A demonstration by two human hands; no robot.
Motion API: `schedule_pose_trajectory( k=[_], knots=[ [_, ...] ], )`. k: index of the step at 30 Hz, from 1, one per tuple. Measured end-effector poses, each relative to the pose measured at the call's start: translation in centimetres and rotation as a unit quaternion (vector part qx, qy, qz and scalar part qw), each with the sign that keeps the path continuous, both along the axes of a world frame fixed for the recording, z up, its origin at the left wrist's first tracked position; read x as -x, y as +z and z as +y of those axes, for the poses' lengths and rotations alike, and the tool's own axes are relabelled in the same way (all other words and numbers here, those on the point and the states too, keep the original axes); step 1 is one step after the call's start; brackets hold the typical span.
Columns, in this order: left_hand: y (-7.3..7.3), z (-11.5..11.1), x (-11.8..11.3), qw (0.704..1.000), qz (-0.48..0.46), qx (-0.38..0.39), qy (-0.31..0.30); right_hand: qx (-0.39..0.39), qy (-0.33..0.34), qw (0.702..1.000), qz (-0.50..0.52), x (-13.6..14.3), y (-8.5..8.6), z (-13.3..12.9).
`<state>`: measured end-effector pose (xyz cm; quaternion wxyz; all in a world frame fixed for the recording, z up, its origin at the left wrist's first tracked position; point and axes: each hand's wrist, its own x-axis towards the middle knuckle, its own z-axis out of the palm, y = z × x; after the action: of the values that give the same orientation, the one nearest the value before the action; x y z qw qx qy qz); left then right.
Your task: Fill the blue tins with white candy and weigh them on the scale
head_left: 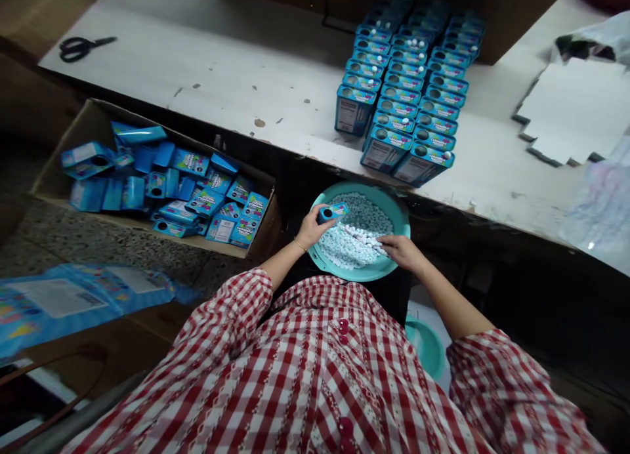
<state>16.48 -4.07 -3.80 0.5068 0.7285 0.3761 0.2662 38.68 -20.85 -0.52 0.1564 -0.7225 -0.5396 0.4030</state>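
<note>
My left hand (310, 229) grips a small blue printed box (334, 212) with a round dark hole in its top, tilted over the left side of a turquoise basin (403, 227). Small pale candies (352, 250) fill much of that basin, heaped toward the near side. At the basin's right rim, my right hand (402, 252) has its fingers pinched together, touching the heap. What those fingers hold, if anything, is too small to make out.
Rows of upright blue boxes (388, 145) stand on the white table (221, 54), some with white candies on top. At left, a cardboard carton (263, 234) holds many loose boxes. Black scissors (81, 47), stacked white card (575, 113) and a lower turquoise bowl (433, 352) are also around.
</note>
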Motion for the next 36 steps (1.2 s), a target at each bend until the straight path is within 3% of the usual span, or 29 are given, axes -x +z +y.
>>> schedule_pose_trajectory(
  k=[4,10,14,18,21,24,26,29,32,36],
  knots=[
    [-0.8,-0.9,-1.5,0.994,0.027,-0.076,-0.076,-0.003,0.032,0.998,-0.048,0.1,4.4,1.5],
    [-2.1,-1.8,-2.2,0.979,0.074,-0.148,-0.119,0.126,0.130,0.952,-0.249,3.4,10.1,5.6],
    [-2.8,-1.9,-2.3,0.978,0.084,-0.149,-0.123,0.141,0.157,0.936,-0.281,5.3,12.3,7.7],
    [-2.6,-1.9,-2.1,0.986,0.048,-0.120,-0.104,0.139,0.162,0.933,-0.291,4.2,12.9,6.7],
    [-1.9,-1.8,-1.0,0.993,0.011,-0.087,-0.079,0.113,0.125,0.945,-0.282,1.4,10.7,4.4],
    [-1.4,-1.7,0.4,0.997,-0.010,-0.066,-0.034,0.088,0.059,0.954,-0.282,-0.4,6.0,3.0],
    [-1.5,-1.7,1.1,0.998,-0.016,-0.059,0.005,0.102,0.032,0.948,-0.298,0.0,2.2,3.0],
    [-2.3,-1.8,1.4,0.998,-0.013,-0.048,0.042,0.120,0.059,0.951,-0.279,2.9,-2.4,3.5],
    [-2.8,-1.8,1.3,0.997,-0.002,-0.041,0.058,0.108,0.098,0.964,-0.224,6.2,-4.8,3.6],
    [-2.9,-1.8,1.2,0.997,0.011,-0.031,0.066,0.106,0.114,0.974,-0.163,7.3,-5.7,2.9]
  ],
)
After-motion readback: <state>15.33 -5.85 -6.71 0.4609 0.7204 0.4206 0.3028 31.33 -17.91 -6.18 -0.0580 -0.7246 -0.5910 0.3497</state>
